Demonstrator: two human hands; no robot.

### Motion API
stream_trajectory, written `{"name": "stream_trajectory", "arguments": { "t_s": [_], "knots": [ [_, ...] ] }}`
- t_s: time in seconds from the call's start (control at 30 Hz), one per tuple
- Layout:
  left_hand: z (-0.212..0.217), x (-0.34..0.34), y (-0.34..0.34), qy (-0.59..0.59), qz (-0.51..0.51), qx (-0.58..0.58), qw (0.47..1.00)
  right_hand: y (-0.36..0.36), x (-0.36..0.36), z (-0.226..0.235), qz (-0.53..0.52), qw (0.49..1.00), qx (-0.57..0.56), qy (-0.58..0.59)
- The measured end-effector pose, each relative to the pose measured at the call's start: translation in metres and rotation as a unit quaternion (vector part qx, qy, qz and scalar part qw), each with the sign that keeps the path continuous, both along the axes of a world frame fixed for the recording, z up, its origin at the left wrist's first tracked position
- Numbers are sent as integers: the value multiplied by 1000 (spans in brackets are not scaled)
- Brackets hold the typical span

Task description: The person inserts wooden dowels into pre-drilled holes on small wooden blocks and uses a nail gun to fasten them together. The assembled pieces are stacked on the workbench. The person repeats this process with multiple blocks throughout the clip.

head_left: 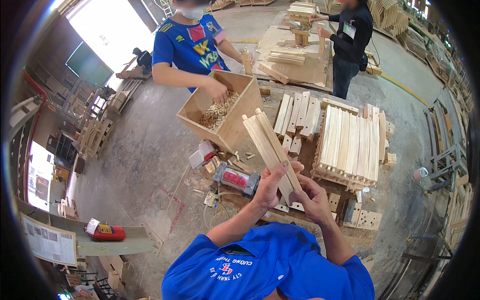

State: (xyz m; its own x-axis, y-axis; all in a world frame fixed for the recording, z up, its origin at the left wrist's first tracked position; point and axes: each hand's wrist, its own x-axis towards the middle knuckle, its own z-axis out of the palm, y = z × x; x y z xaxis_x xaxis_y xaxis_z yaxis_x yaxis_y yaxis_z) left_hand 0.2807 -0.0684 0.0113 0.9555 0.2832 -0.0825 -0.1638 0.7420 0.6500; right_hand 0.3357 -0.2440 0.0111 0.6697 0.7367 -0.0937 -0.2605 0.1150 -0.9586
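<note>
Woodworking shop with stacked wooden pieces (351, 145)

left hand (272, 184), right hand (311, 197): holding 2 wooden bars (269, 145) | co-worker's hand (216, 90): inside dowel box (242, 114)

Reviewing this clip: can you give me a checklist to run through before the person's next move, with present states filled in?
1. Left hand grips the wooden pieces: ok.
2. Right hand supports them near their lower end: ok.
3. Co-worker's hand apart from the held pieces: ok, it is in the box.
4. Work surface free of loose dowels: not ok, several lie near the box.
5. Lower ends of the held pieces fitted with dowels: cannot tell, the hands hide them.
</note>
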Motion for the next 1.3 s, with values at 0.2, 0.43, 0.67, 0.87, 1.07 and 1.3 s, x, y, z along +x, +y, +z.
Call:
{"name": "stream_trajectory", "arguments": {
  "t_s": [0.2, 0.43, 0.67, 0.87, 1.07, 1.3],
  "knots": [
    [-1, 3, -4, -1, 8, 17, 1000, -2, 1, -3, -9, 1000, -15, -26],
    [-11, 5, -5, 25, 0, 59, 998, -6, 14, 18, -52, 956, -146, -248],
    [-34, 17, -32, -26, 118, 210, 970, 37, 27, 65, -133, 840, -192, -491],
    [-19, 43, -36, -37, 75, 279, 957, 32, 59, 79, -118, 834, -148, -518],
    [10, 72, -22, -50, -99, 431, 895, 0, 118, 121, -59, 795, -247, -550],
    [-11, 95, 16, 138, -111, 443, 879, -46, 256, 111, 15, 615, -505, -605]
  ]
}}
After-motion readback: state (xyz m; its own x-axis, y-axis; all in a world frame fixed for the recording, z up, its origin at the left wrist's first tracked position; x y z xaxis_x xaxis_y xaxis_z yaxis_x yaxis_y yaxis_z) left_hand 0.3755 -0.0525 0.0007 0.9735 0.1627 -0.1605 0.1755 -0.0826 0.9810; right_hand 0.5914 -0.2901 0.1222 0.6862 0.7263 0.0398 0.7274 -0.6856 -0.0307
